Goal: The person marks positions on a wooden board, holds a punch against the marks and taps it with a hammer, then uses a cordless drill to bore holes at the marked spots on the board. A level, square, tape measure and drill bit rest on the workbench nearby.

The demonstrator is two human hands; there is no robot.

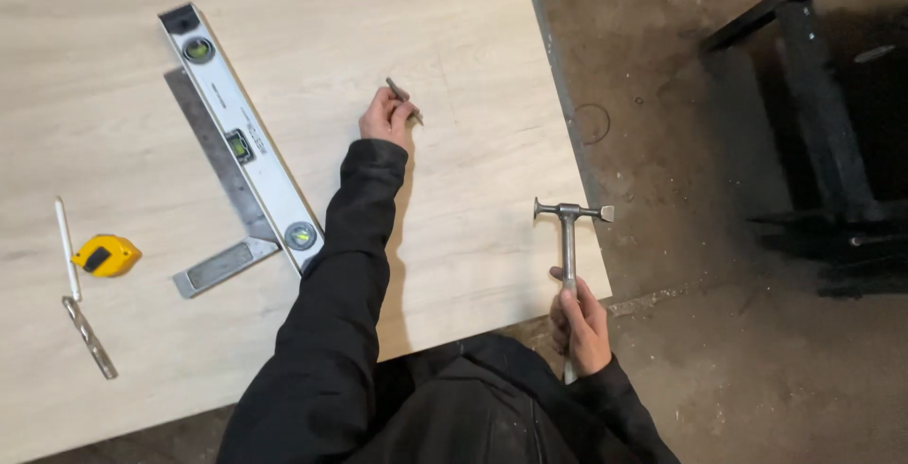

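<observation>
Here the left grip (386, 116) pinches a punch (403, 100) upright; the right grip (579, 317) clasps a hammer (569, 227).

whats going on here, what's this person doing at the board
A person in a black jacket leans over a pale wooden board. The left hand holds a small metal punch tip-down on the board. The right hand grips a metal hammer near the board's edge. A spirit level, square, yellow tape measure, pencil and drill bit lie to the left.
</observation>
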